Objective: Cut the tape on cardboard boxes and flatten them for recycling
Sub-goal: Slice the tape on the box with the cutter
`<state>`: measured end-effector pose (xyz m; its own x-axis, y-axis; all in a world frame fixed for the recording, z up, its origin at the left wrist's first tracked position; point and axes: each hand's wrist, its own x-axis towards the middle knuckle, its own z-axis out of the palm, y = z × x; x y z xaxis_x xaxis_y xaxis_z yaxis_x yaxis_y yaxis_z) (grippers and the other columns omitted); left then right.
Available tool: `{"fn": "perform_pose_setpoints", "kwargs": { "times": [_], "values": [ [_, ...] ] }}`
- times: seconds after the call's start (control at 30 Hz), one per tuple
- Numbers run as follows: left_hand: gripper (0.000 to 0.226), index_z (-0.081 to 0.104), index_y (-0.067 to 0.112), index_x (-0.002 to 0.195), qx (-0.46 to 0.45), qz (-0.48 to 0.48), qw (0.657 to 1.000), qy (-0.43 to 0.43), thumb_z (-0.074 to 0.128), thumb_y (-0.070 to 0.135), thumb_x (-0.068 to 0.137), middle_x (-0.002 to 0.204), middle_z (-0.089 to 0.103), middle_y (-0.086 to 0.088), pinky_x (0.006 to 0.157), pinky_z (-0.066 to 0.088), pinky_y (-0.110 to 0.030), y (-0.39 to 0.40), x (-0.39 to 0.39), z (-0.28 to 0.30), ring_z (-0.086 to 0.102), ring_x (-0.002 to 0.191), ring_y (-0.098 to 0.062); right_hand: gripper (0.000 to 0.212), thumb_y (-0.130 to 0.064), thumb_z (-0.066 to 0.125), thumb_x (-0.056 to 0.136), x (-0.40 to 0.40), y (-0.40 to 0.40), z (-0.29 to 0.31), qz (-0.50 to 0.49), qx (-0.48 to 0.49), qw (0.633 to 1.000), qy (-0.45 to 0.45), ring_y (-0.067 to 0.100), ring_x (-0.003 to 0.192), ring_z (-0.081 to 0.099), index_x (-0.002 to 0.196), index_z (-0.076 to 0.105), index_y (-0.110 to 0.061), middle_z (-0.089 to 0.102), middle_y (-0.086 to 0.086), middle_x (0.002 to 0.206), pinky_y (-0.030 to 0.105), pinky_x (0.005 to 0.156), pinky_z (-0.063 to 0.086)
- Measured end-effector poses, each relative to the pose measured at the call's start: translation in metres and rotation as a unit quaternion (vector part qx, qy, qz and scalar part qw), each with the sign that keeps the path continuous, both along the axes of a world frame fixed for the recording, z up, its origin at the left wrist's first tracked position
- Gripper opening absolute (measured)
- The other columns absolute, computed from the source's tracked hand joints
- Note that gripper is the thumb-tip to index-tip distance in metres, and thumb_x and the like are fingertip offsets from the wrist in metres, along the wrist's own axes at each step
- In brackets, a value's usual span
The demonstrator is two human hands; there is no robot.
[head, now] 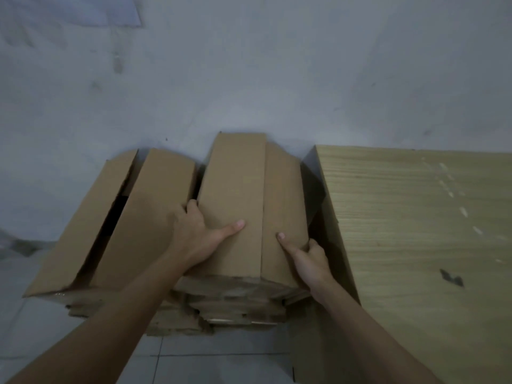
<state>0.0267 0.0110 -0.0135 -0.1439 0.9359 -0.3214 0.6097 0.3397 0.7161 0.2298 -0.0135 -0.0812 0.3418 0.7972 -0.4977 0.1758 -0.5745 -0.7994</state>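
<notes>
A brown cardboard box (238, 184) sits on top of a stack of flattened cardboard (235, 303) against the wall. Its two top flaps are folded down and meet at a seam. My left hand (194, 234) grips the box's left edge, fingers curled over the side and thumb lying on the top flap. My right hand (307, 259) grips the right edge the same way, thumb on the right flap. No cutting tool is in view.
A second cardboard box (122, 217) stands to the left with its top flaps parted over a dark gap. A light wooden table (415, 231) stands close on the right. A grey wall is behind, and a tiled floor (221, 364) lies in front.
</notes>
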Motion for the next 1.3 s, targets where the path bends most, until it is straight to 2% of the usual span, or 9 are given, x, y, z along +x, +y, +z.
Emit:
{"fn": "perform_pose_setpoints", "kwargs": {
  "times": [0.23, 0.43, 0.6, 0.7, 0.87, 0.93, 1.03, 1.13, 1.3],
  "values": [
    [0.092, 0.029, 0.01, 0.142, 0.053, -0.056, 0.996, 0.048, 0.066, 0.059, 0.073, 0.142, 0.027, -0.011, 0.103, 0.032, -0.035, -0.003, 0.003, 0.059, 0.038, 0.128, -0.029, 0.085, -0.064, 0.048, 0.085, 0.005, -0.004, 0.043, 0.067, 0.005, 0.997, -0.043, 0.028, 0.128, 0.042, 0.145, 0.028, -0.007, 0.044, 0.011, 0.141, 0.032, 0.103, 0.033],
    [0.091, 0.021, 0.015, 0.148, 0.044, -0.091, 0.995, 0.015, 0.07, 0.045, 0.078, 0.144, 0.02, -0.002, 0.107, 0.025, -0.027, -0.012, 0.006, 0.022, 0.029, 0.134, -0.022, 0.074, -0.06, 0.023, 0.095, 0.01, -0.013, 0.022, 0.134, -0.075, 0.987, -0.046, 0.029, 0.141, 0.026, 0.152, 0.009, -0.014, 0.025, 0.01, 0.154, 0.034, 0.112, 0.022],
    [0.093, 0.019, 0.019, 0.15, 0.035, -0.101, 0.992, -0.059, 0.075, 0.034, 0.078, 0.149, 0.032, -0.001, 0.112, 0.03, -0.037, -0.021, 0.023, -0.016, 0.038, 0.131, -0.017, 0.063, -0.046, 0.025, 0.1, -0.002, -0.02, -0.01, 0.209, -0.128, 0.959, -0.144, 0.033, 0.144, -0.012, 0.152, 0.008, -0.015, -0.017, 0.011, 0.157, 0.049, 0.116, 0.001],
    [0.09, 0.024, 0.022, 0.149, 0.027, -0.058, 0.993, -0.101, 0.076, 0.029, 0.076, 0.139, 0.046, -0.001, 0.106, 0.039, -0.041, -0.017, 0.026, -0.023, 0.047, 0.123, -0.017, 0.062, -0.038, 0.029, 0.1, -0.009, -0.018, -0.012, 0.239, -0.117, 0.941, -0.211, 0.029, 0.143, -0.02, 0.151, 0.001, -0.018, -0.016, 0.008, 0.158, 0.056, 0.112, -0.006],
    [0.109, 0.018, 0.018, 0.149, -0.002, -0.033, 0.996, -0.081, 0.078, 0.054, 0.065, 0.147, 0.032, 0.001, 0.112, 0.03, -0.042, -0.011, 0.03, -0.027, 0.038, 0.131, -0.019, 0.093, -0.042, 0.057, 0.09, -0.004, -0.014, -0.009, 0.26, -0.087, 0.952, -0.137, 0.031, 0.145, -0.007, 0.15, -0.004, -0.007, -0.013, 0.016, 0.157, 0.043, 0.117, 0.004],
    [0.101, 0.014, 0.018, 0.151, -0.009, -0.035, 0.995, -0.098, 0.075, 0.044, 0.074, 0.149, 0.032, -0.002, 0.113, 0.028, -0.04, -0.012, 0.031, -0.023, 0.036, 0.132, -0.02, 0.08, -0.034, 0.059, 0.089, 0.0, -0.013, -0.001, 0.238, -0.058, 0.962, -0.117, 0.033, 0.142, 0.019, 0.147, 0.016, -0.001, 0.013, 0.02, 0.155, 0.037, 0.115, 0.022],
    [0.089, 0.012, 0.015, 0.151, -0.008, -0.03, 0.994, -0.107, 0.069, 0.031, 0.084, 0.149, 0.032, -0.002, 0.107, 0.024, -0.024, -0.009, 0.024, -0.014, 0.035, 0.132, -0.018, 0.046, -0.014, 0.048, 0.092, 0.009, -0.014, 0.014, 0.175, -0.007, 0.981, -0.087, 0.022, 0.099, 0.057, 0.136, 0.041, -0.007, 0.054, 0.014, 0.126, 0.025, 0.084, 0.05],
    [0.083, 0.013, 0.015, 0.151, 0.005, -0.023, 0.994, -0.108, 0.065, 0.028, 0.087, 0.149, 0.033, -0.005, 0.099, 0.028, -0.022, -0.003, 0.014, 0.002, 0.037, 0.129, -0.019, 0.048, -0.008, 0.041, 0.097, 0.017, -0.016, 0.034, 0.147, 0.033, 0.987, -0.056, 0.002, 0.076, 0.056, 0.145, 0.036, -0.014, 0.059, 0.008, 0.121, 0.008, 0.052, 0.043],
    [0.069, 0.033, 0.014, 0.145, 0.038, -0.03, 0.992, -0.119, 0.067, 0.027, 0.086, 0.137, 0.05, -0.004, 0.1, 0.038, -0.029, 0.004, 0.002, 0.047, 0.05, 0.116, -0.018, 0.046, -0.006, 0.043, 0.093, 0.011, -0.017, 0.085, 0.135, 0.093, 0.986, -0.031, 0.011, 0.082, 0.061, 0.138, 0.047, -0.015, 0.065, 0.007, 0.104, 0.017, 0.058, 0.047]
  ]
}}
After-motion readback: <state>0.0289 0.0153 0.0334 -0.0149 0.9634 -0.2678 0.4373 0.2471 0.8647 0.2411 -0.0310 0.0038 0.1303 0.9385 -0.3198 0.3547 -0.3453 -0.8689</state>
